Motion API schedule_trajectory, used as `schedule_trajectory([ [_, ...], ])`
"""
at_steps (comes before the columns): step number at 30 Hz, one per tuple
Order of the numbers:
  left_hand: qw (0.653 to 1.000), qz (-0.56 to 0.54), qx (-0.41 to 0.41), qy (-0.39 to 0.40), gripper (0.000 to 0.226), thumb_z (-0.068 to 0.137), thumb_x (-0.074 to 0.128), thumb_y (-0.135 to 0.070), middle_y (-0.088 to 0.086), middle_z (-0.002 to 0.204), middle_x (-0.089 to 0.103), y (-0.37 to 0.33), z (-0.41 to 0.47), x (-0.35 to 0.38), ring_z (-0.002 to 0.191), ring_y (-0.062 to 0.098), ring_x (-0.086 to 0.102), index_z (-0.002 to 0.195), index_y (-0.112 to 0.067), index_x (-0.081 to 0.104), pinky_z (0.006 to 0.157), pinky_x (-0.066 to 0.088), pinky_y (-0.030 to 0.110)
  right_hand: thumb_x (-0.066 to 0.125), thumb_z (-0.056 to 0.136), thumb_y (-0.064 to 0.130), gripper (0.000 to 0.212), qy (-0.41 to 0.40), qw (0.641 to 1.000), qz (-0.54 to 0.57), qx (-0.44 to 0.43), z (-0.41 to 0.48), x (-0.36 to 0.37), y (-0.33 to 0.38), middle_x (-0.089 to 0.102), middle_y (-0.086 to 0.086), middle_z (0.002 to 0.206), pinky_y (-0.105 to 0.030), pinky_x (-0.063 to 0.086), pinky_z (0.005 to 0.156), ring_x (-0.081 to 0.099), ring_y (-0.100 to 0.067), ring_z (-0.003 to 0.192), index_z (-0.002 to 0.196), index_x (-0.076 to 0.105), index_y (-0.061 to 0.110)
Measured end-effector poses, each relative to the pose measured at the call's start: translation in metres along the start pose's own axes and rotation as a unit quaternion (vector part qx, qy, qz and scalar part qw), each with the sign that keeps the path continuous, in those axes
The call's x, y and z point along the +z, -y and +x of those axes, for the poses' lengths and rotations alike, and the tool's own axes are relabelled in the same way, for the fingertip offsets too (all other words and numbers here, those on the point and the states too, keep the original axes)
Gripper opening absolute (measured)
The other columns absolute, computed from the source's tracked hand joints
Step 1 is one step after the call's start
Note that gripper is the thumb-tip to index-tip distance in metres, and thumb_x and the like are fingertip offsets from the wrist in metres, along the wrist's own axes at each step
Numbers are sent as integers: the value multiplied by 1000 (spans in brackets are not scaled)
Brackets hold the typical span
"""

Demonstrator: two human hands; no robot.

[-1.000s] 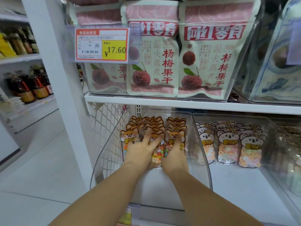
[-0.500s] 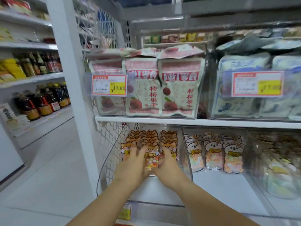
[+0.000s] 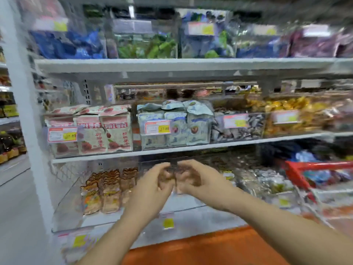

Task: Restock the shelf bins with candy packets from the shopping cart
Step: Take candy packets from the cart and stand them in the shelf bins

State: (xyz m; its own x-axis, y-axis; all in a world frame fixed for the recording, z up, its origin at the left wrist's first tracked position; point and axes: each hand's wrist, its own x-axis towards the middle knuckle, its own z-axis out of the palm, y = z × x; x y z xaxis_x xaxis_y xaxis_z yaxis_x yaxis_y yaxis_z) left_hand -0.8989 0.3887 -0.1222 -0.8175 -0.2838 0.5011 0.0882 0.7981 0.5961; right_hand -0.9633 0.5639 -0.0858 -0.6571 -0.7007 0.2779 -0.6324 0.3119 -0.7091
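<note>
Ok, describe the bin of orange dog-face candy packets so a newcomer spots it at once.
Find the white upright post at the shelving's left end, then drop to the lowest shelf. The clear plastic bin beside it holds rows of orange dog-face candy packets. It's leftmost there, directly under the pink-and-white fruit pouches.

Grocery shop, white shelves [image 3: 183, 67] of snack packets [image 3: 114, 134], yellow price tags [image 3: 157, 128], red shopping cart [image 3: 321, 165]
</note>
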Motion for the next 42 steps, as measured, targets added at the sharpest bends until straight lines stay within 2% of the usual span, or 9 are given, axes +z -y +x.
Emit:
schedule_trajectory([
  [9,974,-101,142,142,33,97,59,-32,-17,99,62,-174,-8,163,70,3,58,128,-37,54,64,50,29,65,93,30,38,-77,979,-172,82,-174,-165,-67,64,16,108,-36,54,86,63,-5,96,129,56,32],
  [15,947,-59,223,224,30,95,58,-35,-16,99,61,-243,-39,248,79,6,60,125,-35,56,78,53,36,67,92,33,37,-60,954,-223,191,-279,-229,-126,67,13,97,-34,53,82,65,-5,86,128,57,28],
  [22,891,81,245,374,41,96,50,-54,-16,120,62,-269,-66,292,105,12,61,134,-38,51,92,51,37,69,88,39,62,61,879,-331,336,-348,-239,-189,52,1,141,-36,41,107,48,-17,128,144,46,26],
  [27,902,110,261,325,37,97,42,-59,-23,118,64,-264,-74,292,105,5,60,129,-44,54,94,46,31,70,66,71,104,142,872,-348,313,-334,-218,-228,36,0,153,-53,25,117,32,-26,139,153,25,37],
  [30,913,88,254,308,31,98,44,-52,-25,112,65,-262,-75,290,102,5,59,126,-45,55,90,45,30,67,67,78,113,155,877,-313,330,-315,-206,-240,33,-1,158,-53,26,117,34,-28,141,156,14,34],
  [34,940,24,214,265,26,99,46,-42,-23,108,65,-256,-80,290,100,8,59,121,-42,60,90,49,33,64,83,62,79,143,846,-415,303,-293,-197,-249,57,-7,136,-44,49,98,56,-31,119,149,36,28],
  [36,946,-6,209,248,25,100,46,-39,-23,109,66,-254,-84,289,102,9,59,119,-40,62,91,50,37,58,89,41,41,130,829,-480,255,-283,-188,-253,67,-7,107,-37,53,76,62,-30,94,126,57,25],
  [38,946,-23,214,244,25,100,46,-36,-22,109,65,-249,-84,290,102,10,59,119,-39,62,90,51,36,55,90,27,14,109,833,-488,236,-279,-185,-255,65,-5,93,-32,45,61,59,-27,82,101,60,20],
  [42,937,-89,212,263,29,99,55,-27,-22,117,56,-241,-75,280,107,-5,52,126,-35,57,95,45,19,53,94,30,15,-3,874,-424,237,-289,-210,-241,67,2,84,-38,54,65,61,-19,74,91,65,23],
])
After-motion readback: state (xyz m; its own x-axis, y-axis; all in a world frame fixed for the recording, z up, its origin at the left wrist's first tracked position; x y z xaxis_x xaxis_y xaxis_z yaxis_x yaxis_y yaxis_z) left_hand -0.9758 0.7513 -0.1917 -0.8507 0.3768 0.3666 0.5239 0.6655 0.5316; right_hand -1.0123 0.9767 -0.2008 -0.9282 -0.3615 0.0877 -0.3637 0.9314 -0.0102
